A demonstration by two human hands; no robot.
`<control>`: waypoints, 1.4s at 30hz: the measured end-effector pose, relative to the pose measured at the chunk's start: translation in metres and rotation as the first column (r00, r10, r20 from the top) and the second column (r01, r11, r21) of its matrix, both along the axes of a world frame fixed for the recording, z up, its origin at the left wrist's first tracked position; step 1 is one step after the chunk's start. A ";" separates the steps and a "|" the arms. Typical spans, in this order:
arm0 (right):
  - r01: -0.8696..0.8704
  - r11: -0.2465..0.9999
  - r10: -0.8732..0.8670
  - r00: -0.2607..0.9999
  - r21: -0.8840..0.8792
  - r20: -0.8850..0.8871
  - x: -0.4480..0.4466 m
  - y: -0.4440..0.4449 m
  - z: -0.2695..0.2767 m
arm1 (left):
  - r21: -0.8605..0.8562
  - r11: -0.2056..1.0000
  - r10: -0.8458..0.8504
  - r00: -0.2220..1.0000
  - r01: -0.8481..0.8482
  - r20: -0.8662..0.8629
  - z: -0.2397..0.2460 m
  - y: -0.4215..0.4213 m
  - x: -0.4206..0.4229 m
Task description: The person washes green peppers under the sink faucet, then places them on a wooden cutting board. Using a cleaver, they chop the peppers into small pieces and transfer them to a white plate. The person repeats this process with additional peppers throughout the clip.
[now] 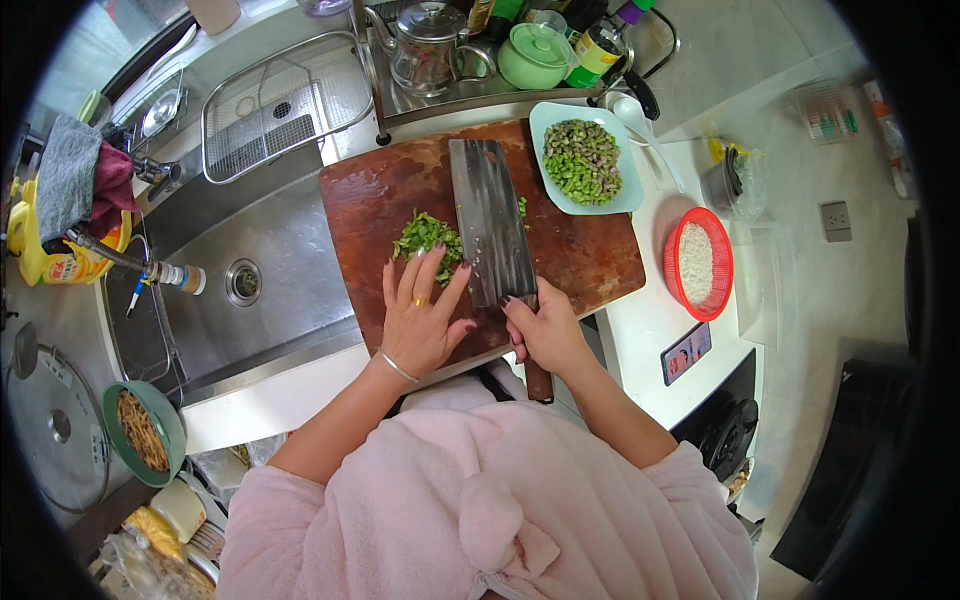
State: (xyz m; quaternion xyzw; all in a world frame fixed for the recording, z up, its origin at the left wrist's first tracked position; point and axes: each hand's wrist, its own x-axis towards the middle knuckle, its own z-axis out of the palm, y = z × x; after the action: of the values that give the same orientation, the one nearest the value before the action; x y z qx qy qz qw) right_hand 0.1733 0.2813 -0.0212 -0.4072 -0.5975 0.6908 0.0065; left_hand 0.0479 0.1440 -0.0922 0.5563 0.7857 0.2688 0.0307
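Note:
My right hand (546,326) grips the wooden handle of a cleaver (487,210), whose broad dark blade lies nearly flat over a brown wooden cutting board (592,255). Fingers spread, my left hand (422,315) rests at the near edge of a pile of chopped greens (429,238), its fingertips on or just over them. The pile sits to the left of the blade. A few green bits lie beyond the blade's right edge. On the board's far right corner stands a pale blue square dish (634,196) holding diced green vegetable pieces (583,161).
Left of the board is a steel sink (300,262) with a wire basket (292,112) at its back. A red colander (667,266) of white rice and a phone (686,352) are at right. A teapot (427,56) stands behind. A green bowl (172,420) is at lower left.

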 end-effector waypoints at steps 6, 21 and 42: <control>0.016 1.000 -0.017 1.000 -0.021 -0.026 -0.007 0.001 0.001 | -0.087 0.995 0.049 0.996 -0.056 -0.080 -0.014 -0.012 0.005; -0.089 0.996 0.089 0.994 0.010 0.057 0.008 -0.010 0.002 | -0.038 0.983 0.176 0.983 -0.178 -0.042 0.000 0.015 -0.017; -0.282 0.820 0.205 0.957 0.499 0.203 0.013 -0.005 0.001 | 0.255 0.960 0.125 0.992 -0.116 -0.018 0.001 -0.014 -0.027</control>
State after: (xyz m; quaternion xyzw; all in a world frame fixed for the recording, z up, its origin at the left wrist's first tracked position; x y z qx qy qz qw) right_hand 0.1863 0.2760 -0.0201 -0.3575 -0.8086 0.4672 -0.0134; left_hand 0.0213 0.1300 -0.0910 0.5113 0.7778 0.3586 -0.0704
